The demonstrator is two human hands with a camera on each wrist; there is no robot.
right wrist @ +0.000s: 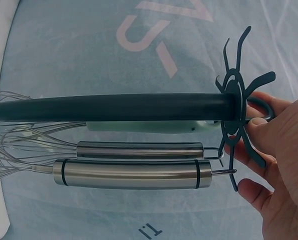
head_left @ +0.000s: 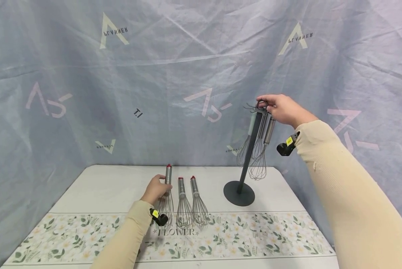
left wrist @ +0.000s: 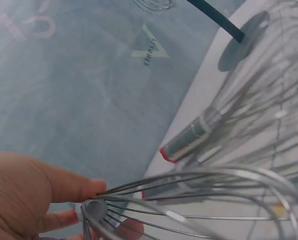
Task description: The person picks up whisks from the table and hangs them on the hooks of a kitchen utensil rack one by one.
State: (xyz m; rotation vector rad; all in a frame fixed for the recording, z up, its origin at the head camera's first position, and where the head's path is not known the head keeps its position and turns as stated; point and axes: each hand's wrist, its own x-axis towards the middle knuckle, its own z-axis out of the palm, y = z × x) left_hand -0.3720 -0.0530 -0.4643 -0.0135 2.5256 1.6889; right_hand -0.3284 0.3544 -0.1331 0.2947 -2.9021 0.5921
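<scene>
My left hand (head_left: 155, 189) pinches a wire whisk (head_left: 168, 175) where its silver, red-tipped handle meets the wires; the left wrist view shows fingers around that neck. To its right lie two similar whisks, a middle whisk (head_left: 181, 186) and a right-hand whisk (head_left: 194, 185), their red tips toward the back. My right hand (head_left: 284, 109) holds the top ring (right wrist: 269, 111) of a dark utensil stand (head_left: 248, 157), thumb and fingers around it. From the stand's hooks hang a whisk with a pale green handle (right wrist: 149, 126) and two steel-handled whisks (right wrist: 139, 150).
The stand's round base (head_left: 231, 193) rests at the right of the white table (head_left: 117, 186). A floral printed band (head_left: 261, 239) runs across the table's front. Behind it hangs a grey-blue curtain (head_left: 153, 82). A small black camera sits on each wrist.
</scene>
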